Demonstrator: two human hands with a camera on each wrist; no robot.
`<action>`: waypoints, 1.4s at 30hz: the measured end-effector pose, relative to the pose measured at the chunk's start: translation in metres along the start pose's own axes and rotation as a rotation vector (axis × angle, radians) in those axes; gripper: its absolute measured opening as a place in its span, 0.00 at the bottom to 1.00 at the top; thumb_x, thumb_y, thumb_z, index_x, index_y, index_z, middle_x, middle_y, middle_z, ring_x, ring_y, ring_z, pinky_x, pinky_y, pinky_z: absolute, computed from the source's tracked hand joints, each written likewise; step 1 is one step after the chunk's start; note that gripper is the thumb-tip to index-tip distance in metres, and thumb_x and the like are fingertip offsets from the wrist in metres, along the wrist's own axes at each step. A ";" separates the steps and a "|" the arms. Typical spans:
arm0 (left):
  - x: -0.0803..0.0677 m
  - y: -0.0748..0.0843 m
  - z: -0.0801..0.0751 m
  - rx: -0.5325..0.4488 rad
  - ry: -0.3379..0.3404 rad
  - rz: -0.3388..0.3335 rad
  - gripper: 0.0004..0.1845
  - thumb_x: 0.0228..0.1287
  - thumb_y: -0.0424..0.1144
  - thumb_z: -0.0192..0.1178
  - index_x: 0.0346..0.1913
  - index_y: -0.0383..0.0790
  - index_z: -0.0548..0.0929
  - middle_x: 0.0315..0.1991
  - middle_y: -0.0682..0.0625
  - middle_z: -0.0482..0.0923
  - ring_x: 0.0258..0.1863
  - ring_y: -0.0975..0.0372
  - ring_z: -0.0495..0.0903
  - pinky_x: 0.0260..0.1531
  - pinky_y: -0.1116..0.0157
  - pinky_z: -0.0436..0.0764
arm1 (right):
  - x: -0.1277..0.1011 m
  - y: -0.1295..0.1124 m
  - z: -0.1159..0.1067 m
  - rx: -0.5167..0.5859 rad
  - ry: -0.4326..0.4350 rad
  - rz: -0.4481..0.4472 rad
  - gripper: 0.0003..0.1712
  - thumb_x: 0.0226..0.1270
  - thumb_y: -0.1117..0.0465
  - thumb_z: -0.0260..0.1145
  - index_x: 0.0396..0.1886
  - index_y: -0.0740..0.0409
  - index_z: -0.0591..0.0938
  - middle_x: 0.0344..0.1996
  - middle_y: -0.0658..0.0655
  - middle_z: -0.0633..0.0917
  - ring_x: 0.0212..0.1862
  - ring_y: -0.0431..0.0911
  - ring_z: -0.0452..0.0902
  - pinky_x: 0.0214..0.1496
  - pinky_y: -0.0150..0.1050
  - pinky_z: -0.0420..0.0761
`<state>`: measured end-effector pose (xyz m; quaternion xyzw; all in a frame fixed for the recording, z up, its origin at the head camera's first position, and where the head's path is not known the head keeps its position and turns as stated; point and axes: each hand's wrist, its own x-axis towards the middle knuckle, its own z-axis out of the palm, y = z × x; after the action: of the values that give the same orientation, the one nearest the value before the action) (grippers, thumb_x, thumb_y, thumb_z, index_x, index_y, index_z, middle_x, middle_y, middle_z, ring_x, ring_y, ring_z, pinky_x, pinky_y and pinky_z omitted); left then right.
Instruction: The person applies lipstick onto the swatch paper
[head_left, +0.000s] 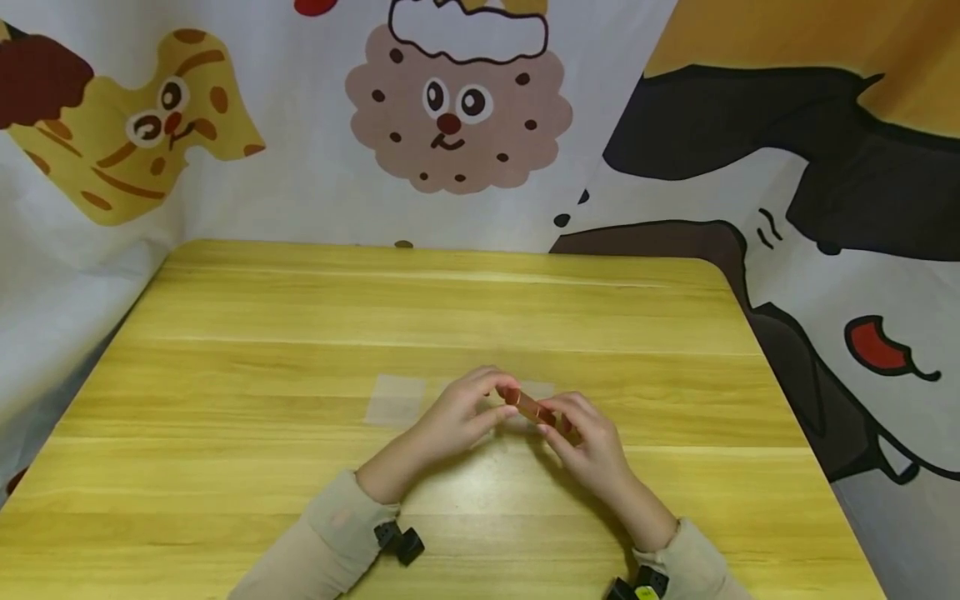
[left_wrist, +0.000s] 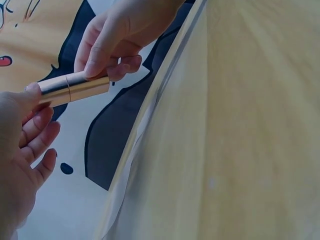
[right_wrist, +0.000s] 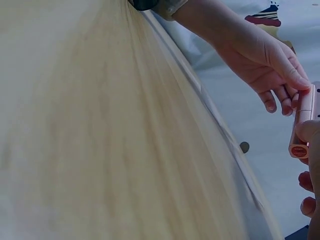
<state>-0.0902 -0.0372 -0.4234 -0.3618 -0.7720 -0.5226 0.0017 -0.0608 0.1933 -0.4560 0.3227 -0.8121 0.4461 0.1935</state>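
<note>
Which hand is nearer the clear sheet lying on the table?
Left. The left hand is just right of the clear sheet; the right hand is farther right, both gripping the gold tube.

One gold tube, two hands, one wooden table.

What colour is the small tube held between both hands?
The tube is shiny rose-gold, metallic-looking; it shows best in the left wrist view.

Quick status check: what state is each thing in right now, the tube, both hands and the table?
Gold lipstick tube: capped, seam closed, held off the table between both hands.
Left hand: fingertips pinch one end of the tube.
Right hand: fingers curled round the other end.
Wooden table: a clear patch lies by the hands.
</note>
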 end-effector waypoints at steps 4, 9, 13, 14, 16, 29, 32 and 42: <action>0.000 -0.002 -0.001 -0.002 -0.002 0.019 0.14 0.63 0.31 0.62 0.51 0.34 0.78 0.45 0.53 0.78 0.48 0.62 0.75 0.50 0.54 0.77 | -0.001 0.001 0.002 0.002 0.003 -0.018 0.15 0.60 0.66 0.69 0.47 0.63 0.82 0.39 0.56 0.82 0.27 0.41 0.72 0.28 0.25 0.72; 0.000 -0.003 -0.001 0.014 0.005 0.050 0.14 0.63 0.32 0.63 0.50 0.35 0.79 0.45 0.52 0.78 0.48 0.61 0.76 0.48 0.54 0.78 | 0.000 0.001 0.002 0.000 0.020 -0.039 0.15 0.57 0.68 0.70 0.44 0.66 0.81 0.37 0.59 0.82 0.25 0.42 0.72 0.26 0.25 0.71; 0.000 -0.003 -0.003 0.029 0.009 0.069 0.13 0.63 0.33 0.64 0.49 0.36 0.79 0.44 0.53 0.78 0.47 0.63 0.75 0.46 0.54 0.78 | 0.007 -0.008 0.000 0.004 0.031 -0.059 0.17 0.49 0.77 0.71 0.42 0.70 0.81 0.35 0.61 0.81 0.23 0.45 0.71 0.25 0.26 0.71; 0.000 -0.003 -0.003 0.028 0.008 0.069 0.13 0.62 0.32 0.64 0.49 0.37 0.79 0.44 0.53 0.78 0.47 0.63 0.75 0.45 0.54 0.79 | 0.009 -0.012 -0.001 0.006 0.031 -0.061 0.18 0.46 0.78 0.71 0.41 0.71 0.80 0.35 0.62 0.81 0.23 0.45 0.71 0.24 0.27 0.71; 0.000 -0.003 -0.003 0.021 0.005 0.070 0.12 0.61 0.31 0.64 0.48 0.38 0.80 0.43 0.54 0.78 0.47 0.64 0.75 0.45 0.54 0.79 | 0.014 -0.021 -0.003 0.009 0.033 -0.063 0.19 0.44 0.81 0.70 0.40 0.72 0.80 0.34 0.63 0.81 0.23 0.46 0.71 0.24 0.28 0.71; 0.000 -0.004 -0.006 0.048 -0.004 0.119 0.13 0.60 0.30 0.66 0.48 0.39 0.80 0.44 0.54 0.78 0.45 0.65 0.74 0.41 0.57 0.79 | 0.021 -0.036 -0.006 0.011 0.035 -0.071 0.16 0.48 0.79 0.70 0.40 0.73 0.80 0.34 0.63 0.80 0.22 0.47 0.71 0.24 0.29 0.71; 0.000 -0.004 -0.007 0.062 0.000 0.135 0.14 0.59 0.30 0.66 0.48 0.38 0.80 0.43 0.53 0.78 0.45 0.65 0.74 0.39 0.58 0.79 | 0.022 -0.037 -0.006 0.012 0.032 -0.065 0.18 0.45 0.81 0.69 0.40 0.73 0.80 0.34 0.63 0.80 0.23 0.47 0.71 0.24 0.29 0.71; 0.000 -0.001 -0.020 0.010 0.093 0.057 0.11 0.62 0.32 0.64 0.47 0.36 0.80 0.39 0.52 0.79 0.36 0.63 0.74 0.33 0.65 0.77 | 0.016 -0.032 -0.008 0.000 0.064 -0.031 0.19 0.43 0.83 0.69 0.39 0.73 0.81 0.34 0.64 0.80 0.23 0.46 0.70 0.22 0.30 0.71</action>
<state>-0.0989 -0.0535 -0.4151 -0.3589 -0.7631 -0.5347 0.0540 -0.0500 0.1819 -0.4226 0.3208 -0.8004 0.4530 0.2266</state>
